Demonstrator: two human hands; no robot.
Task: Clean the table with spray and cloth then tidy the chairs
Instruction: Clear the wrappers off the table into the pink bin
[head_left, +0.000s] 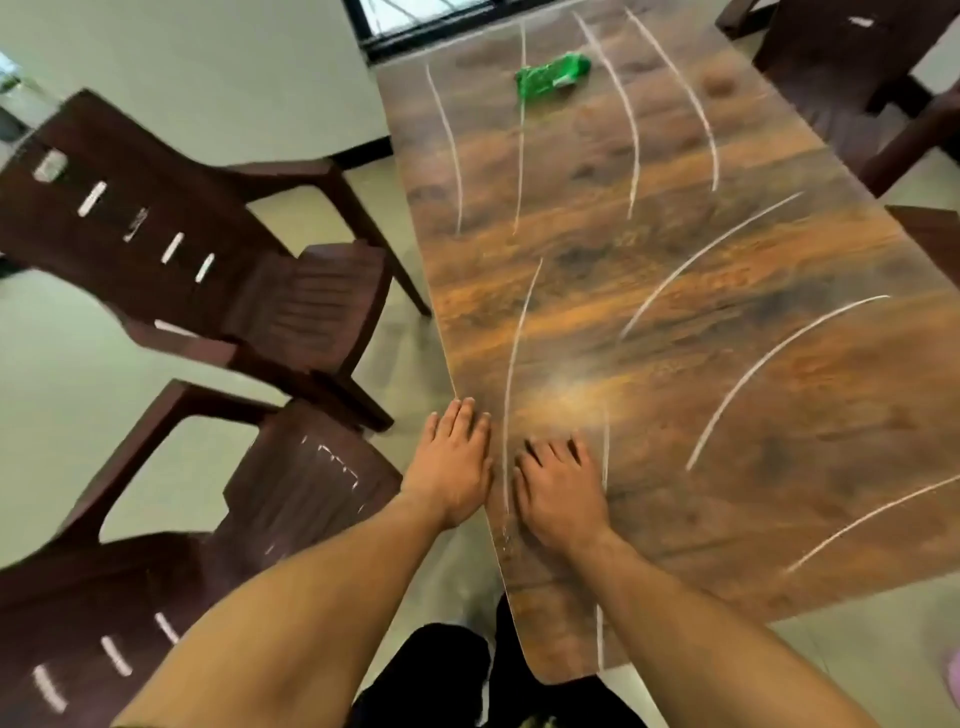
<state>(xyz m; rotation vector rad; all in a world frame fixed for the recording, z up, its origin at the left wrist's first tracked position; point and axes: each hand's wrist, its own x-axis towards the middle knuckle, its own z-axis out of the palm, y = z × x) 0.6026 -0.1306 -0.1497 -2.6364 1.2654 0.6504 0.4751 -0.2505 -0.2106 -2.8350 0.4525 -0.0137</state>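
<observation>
Two empty hands lay flat: left hand (457, 462) on the near-left edge of the table (727, 364), right hand (561, 488) beside it. Cleaning appeared unstarted; the next move required reaching the green item (551, 77), possibly the cloth, at the far end.

The single camera rides on my head, facing forward and steeply down over the counter (701, 322) from above its near left corner. It sits close: my forearms (291, 613) fill the bottom of the view and my fingers (467, 422) lie at the counter's near edge, while its far end runs to the top. The wide lens bows the counter's edges.
</observation>
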